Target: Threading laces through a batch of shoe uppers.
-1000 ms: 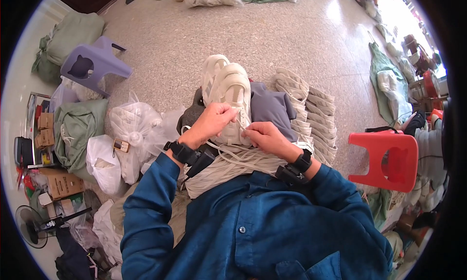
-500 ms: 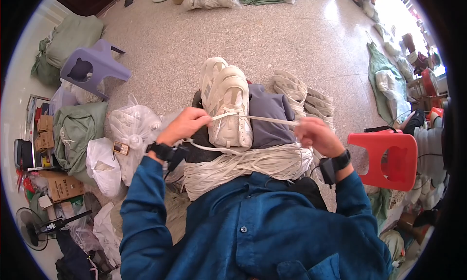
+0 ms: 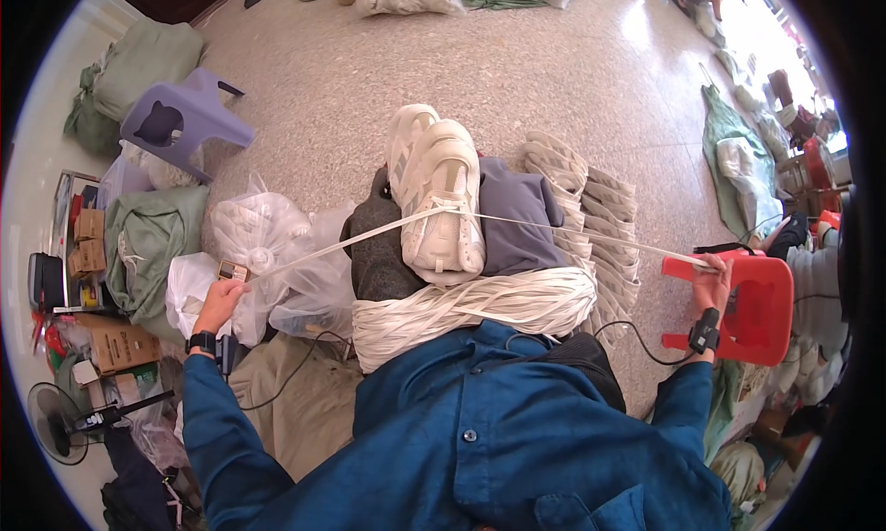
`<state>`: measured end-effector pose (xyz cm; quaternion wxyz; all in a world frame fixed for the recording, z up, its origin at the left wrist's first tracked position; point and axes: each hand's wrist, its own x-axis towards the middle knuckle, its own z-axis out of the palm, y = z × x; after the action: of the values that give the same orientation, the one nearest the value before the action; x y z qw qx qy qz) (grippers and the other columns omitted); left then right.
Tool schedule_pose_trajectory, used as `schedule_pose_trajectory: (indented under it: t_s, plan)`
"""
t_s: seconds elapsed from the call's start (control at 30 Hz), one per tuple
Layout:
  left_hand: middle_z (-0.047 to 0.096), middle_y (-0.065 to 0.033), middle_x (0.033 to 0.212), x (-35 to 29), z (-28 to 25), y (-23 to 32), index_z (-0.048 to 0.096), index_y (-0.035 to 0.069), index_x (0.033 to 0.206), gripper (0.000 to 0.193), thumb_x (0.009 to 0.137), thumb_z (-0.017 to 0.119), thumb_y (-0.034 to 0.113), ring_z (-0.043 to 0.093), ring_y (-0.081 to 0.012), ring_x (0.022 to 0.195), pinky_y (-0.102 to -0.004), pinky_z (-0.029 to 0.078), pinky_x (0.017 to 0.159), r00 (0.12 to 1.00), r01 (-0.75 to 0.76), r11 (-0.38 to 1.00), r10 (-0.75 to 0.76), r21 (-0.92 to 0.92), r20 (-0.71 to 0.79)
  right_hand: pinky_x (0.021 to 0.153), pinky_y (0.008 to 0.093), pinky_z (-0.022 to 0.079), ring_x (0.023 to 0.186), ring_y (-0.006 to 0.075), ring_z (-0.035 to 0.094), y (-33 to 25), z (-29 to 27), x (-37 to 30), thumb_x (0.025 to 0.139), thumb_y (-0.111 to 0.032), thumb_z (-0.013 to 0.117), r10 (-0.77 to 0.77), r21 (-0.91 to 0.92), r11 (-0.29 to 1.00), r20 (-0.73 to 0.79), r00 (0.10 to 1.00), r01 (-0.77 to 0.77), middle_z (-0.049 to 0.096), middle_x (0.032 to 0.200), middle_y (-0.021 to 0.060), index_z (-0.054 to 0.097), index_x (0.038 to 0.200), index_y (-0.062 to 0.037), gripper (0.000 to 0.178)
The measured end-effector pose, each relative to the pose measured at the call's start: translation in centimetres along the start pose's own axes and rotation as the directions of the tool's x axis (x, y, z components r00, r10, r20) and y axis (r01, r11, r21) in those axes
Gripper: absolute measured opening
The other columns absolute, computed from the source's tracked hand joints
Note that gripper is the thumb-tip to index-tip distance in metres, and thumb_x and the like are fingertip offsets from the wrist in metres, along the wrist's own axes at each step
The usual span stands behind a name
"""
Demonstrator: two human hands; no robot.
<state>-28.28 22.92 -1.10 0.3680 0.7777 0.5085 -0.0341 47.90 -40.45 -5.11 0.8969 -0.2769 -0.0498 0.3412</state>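
Note:
A cream sneaker [image 3: 443, 176] rests on my lap, toe pointing away, beside a second cream shoe [image 3: 404, 139]. Its long pale shoelace [image 3: 346, 243] is threaded through the lower eyelets, and both ends stretch far out to the sides. Far to the left, my left hand [image 3: 221, 302] is closed on one lace end. My right hand [image 3: 712, 282], beside the red stool, pinches the other end. A thick bundle of loose white shoelaces [image 3: 471, 311] lies across my lap, just below the sneaker's heel.
Rows of similar shoes [image 3: 609, 226] lie on the floor to the right, near a red plastic stool [image 3: 771, 300]. A purple stool [image 3: 189, 125] stands at the left. Clear plastic bags [image 3: 254, 222], cardboard boxes [image 3: 120, 342] and a black fan [image 3: 60, 425] crowd the left side.
Both hands have moved from close to the sneaker out to opposite sides, drawing the lace ends out long and straight. The shoes stay in place on my lap.

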Motion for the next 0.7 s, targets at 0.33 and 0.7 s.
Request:
schedule_pose_trajectory:
  t_s: [0.33,0.7]
  plan:
    - [0.056,-0.0055,0.063,-3.7,-4.0,-8.3,0.074,0.002,0.097,0.022,0.091,0.061,0.018,0.056,-0.0206,0.057,-0.0351,0.049,0.053,0.938,0.147,0.977,-0.088,0.156,-0.336,0.083,0.0389,0.057,0.078,0.022,0.064,-12.8,-8.5,-4.2,0.102,-0.019,0.062,-0.28,-0.173,0.96,-0.547,0.789,0.221,0.066,0.09,0.0089,0.065,0.105,0.0015,0.021]
    - [0.071,-0.0093,0.101,-3.1,17.4,27.0,0.067,-0.002,0.117,0.028,0.096,0.067,0.015,0.066,-0.0144,0.085,-0.0287,0.054,0.076,0.923,-0.303,0.829,0.377,-0.47,0.069,0.075,0.0287,0.057,0.084,0.0152,0.069,20.6,22.0,0.6,0.1,-0.009,0.061,0.575,-0.676,0.557,-0.104,0.811,-0.482,0.07,0.099,0.0099,0.057,0.127,0.0027,0.03]
